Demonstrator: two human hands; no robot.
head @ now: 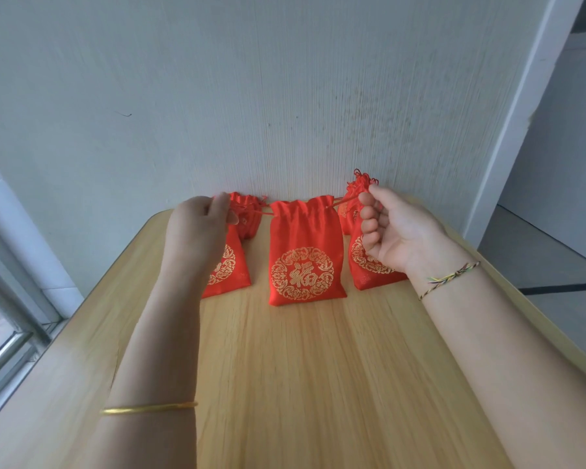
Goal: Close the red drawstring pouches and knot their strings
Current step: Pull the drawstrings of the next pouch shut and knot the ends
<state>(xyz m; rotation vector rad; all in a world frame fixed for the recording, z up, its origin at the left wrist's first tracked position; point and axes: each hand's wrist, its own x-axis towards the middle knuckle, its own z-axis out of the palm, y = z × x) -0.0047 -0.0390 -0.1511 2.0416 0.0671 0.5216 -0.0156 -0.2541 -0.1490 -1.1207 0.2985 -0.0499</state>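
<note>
Pinched string ends (340,203) in left hand (197,228) and right hand (393,231) grips, either side of middle pouch (305,255). Best pulled outward evenly and level to full closure.

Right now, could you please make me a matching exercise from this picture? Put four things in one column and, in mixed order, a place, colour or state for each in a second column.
Column 1
1. middle pouch
2. gold bangle
3. thread bracelet
4. left hand

Column 2
A. on the left forearm
B. red with a gold emblem, top gathered
C. pinches a red string
D. on the right wrist

Pairs: 1-B, 2-A, 3-D, 4-C
</note>
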